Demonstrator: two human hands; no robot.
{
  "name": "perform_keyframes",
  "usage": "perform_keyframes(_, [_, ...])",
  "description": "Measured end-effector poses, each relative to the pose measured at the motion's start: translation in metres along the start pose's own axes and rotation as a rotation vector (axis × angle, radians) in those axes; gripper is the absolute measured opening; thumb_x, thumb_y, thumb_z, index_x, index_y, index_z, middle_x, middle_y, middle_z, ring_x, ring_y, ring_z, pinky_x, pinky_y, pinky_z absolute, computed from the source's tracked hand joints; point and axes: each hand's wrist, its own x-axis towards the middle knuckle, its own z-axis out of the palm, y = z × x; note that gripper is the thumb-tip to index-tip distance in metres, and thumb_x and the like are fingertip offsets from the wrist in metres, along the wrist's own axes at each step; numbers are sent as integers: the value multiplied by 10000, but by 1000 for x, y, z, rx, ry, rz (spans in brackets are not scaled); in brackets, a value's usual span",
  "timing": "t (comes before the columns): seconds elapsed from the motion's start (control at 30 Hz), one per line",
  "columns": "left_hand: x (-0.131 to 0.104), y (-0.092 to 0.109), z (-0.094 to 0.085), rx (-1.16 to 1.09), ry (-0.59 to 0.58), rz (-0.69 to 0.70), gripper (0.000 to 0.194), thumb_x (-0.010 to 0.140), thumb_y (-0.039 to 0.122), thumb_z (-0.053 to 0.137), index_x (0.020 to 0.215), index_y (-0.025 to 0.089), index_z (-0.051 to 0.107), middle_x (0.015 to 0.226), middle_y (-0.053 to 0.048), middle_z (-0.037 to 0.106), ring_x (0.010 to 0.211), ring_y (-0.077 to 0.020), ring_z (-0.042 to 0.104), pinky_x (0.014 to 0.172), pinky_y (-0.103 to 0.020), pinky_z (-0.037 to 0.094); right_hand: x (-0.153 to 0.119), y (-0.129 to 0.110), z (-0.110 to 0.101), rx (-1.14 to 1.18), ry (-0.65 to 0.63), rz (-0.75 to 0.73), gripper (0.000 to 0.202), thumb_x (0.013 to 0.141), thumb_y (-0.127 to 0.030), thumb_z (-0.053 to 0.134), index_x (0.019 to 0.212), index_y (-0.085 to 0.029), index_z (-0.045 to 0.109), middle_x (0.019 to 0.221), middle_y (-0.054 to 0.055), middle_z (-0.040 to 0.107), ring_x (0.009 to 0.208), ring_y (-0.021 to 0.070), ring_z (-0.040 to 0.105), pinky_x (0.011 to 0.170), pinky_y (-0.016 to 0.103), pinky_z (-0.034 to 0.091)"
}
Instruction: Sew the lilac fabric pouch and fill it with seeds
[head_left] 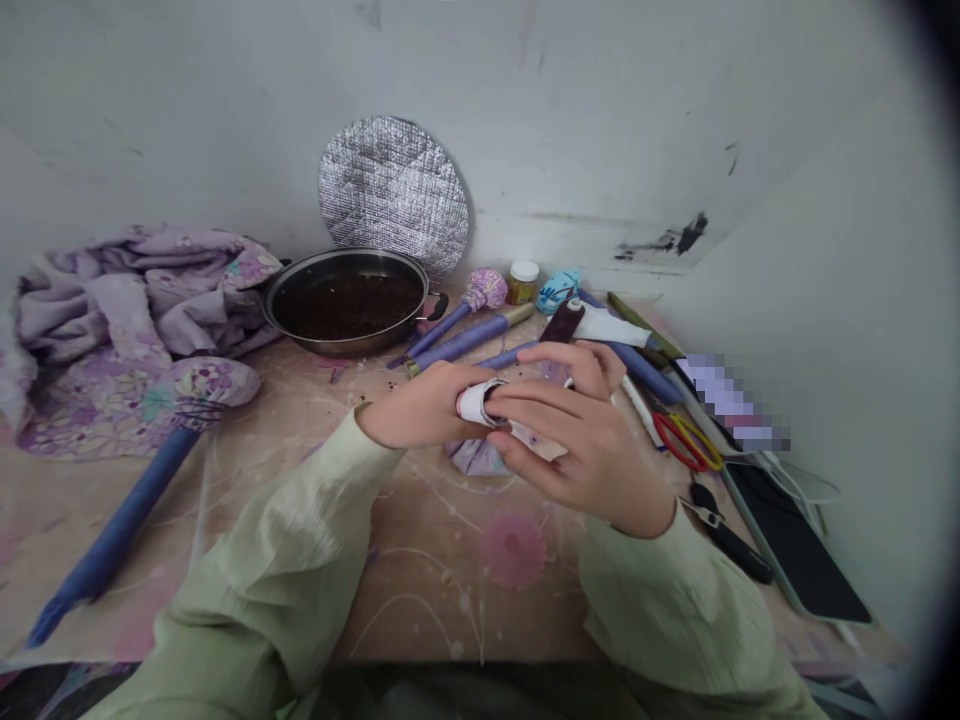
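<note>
A short white roll with a red edge (472, 403), perhaps tape, is between my two hands above the middle of the table. My left hand (424, 405) is closed against its left side, with most of its fingers hidden. From the right, my right hand (592, 440) has its thumb and fingertips at the roll's open end; its other fingers stretch out above. Beneath the hands lies a purple flowered cloth bundle (480, 457), partly covered. Just behind them are blue-wrapped sticks (461, 345) and a spool of dark thread (562, 320).
At the back left stands a black pan (345, 300) with dark contents, before a silvery round mat (394, 195). Purple cloth (112, 320) and a cloth-headed blue stick (142, 510) lie left. Rightward are scissors (686, 442), a black-handled tool (735, 545), a phone (799, 545) and a small jar (522, 283).
</note>
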Motion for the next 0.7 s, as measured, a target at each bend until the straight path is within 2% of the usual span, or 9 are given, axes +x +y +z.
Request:
perform_keyframes(0.1, [0,0,0,31,-43,11,93,730,198,653,802,178,598,753,27,636,707,-125,571,646,-217,445,-1,0,0,-17,-61,15,136,879,-327,542,989,-254,572,943,-30,697,1163,277,499,1043,517,254])
perform_keyframes(0.3, [1,3,-3,-4,-34,7,129,730,246,666,778,157,585,738,27,631,669,-104,564,625,-203,432,-2,0,1,-33,-169,28,212,928,-407,432,993,-272,582,1018,-59,679,1303,281,385,1084,539,167])
perform_keyframes(0.53, [1,2,-4,86,-29,-73,154,705,269,663,736,149,572,658,42,590,612,-91,520,542,-193,369,-3,-2,0,-94,-218,37,307,911,-501,404,971,-278,607,1109,-33,640,1337,313,325,1073,548,200])
perform_keyframes(0.7, [1,0,-3,74,-39,-36,104,719,228,652,754,163,578,671,41,602,632,-100,538,555,-199,375,-3,0,-1,-65,-254,55,339,895,-524,437,1105,-296,574,1068,-15,669,1331,306,323,1083,562,158])
